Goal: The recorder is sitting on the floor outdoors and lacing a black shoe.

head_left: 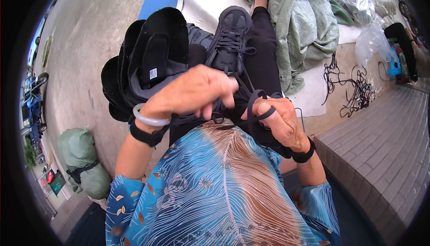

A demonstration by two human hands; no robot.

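A dark grey lace-up shoe (230,38) rests on my lap with its toe pointing away from me. Its lacing is threaded across the front, and long ends run back toward my hands. My right hand (281,119) is closed on a dark flat shoelace (254,107), which loops around the fingers and thumb. My left hand (204,89) hovers over the near end of the shoe, its fingers bent and smeared by motion; whether lace lies between them does not show. Beside my left forearm lean several black shoe pieces (159,44), stacked together, one with a small white label.
Crumpled pale green sheeting (298,31) lies right of my legs, near clear plastic bags (351,0). Loose dark laces (356,87) are heaped on the ground at right, before a grey slatted step (376,138). A tied green bundle (83,161) sits at left. Another person's dark-clad leg (403,44) shows far right.
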